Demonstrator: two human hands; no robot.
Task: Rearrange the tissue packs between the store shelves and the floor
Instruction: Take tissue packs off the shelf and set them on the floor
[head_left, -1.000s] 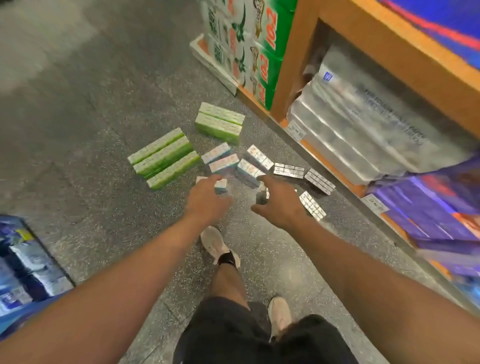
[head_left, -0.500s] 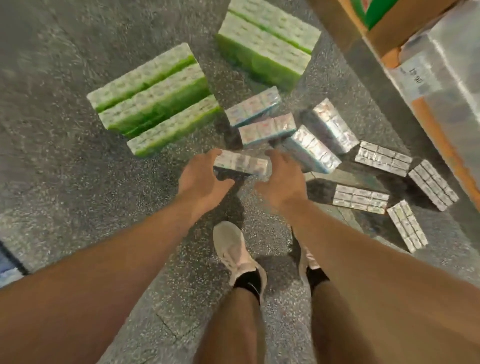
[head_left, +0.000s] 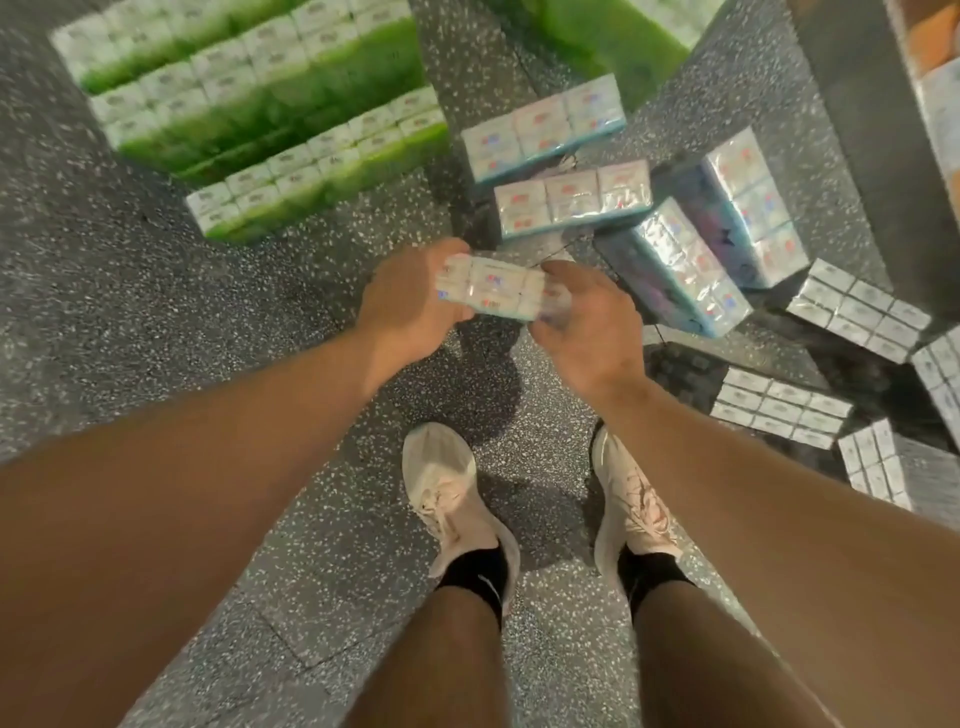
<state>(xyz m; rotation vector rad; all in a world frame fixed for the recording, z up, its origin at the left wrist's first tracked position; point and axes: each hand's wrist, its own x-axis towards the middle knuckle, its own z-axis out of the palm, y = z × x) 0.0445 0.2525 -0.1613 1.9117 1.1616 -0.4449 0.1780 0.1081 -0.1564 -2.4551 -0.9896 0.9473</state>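
Both arms reach forward and down, and the left hand and right hand grip opposite ends of one tissue pack, held above the speckled floor just ahead of the shoes. The pack's print is blurred, and its ends are hidden under the fingers. The green packs at the top edge and the silver packs at the right edge are cut off.

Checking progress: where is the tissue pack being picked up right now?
Centre of the head view: the tissue pack is gripped between left hand and right hand, above the floor.
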